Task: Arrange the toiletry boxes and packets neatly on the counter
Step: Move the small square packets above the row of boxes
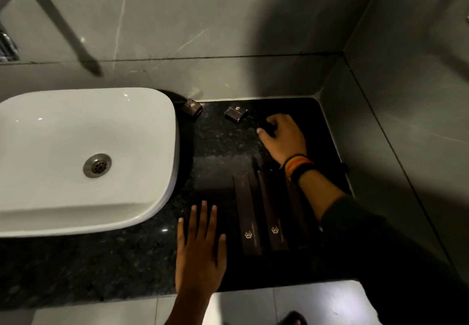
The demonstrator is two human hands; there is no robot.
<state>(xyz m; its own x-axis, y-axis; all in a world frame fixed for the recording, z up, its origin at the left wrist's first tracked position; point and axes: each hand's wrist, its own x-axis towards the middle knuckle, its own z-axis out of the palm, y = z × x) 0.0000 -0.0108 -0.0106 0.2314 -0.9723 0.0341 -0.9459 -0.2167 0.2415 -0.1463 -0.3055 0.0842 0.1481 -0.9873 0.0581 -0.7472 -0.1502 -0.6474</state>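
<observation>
Left hand lies flat, fingers spread, at the counter's front edge; right hand reaches toward the back, apparently curled around a dark small box.

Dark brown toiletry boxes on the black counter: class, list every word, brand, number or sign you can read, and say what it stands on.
No words or numbers can be read.
Gold hexagon emblem, no legible letters: left long dark brown box.
Same emblem: second long dark brown box.
Same emblem: small dark brown box by the white basin.
Same emblem: small dark brown box further right.
Fine print along the long boxes: too small and blurred.
</observation>
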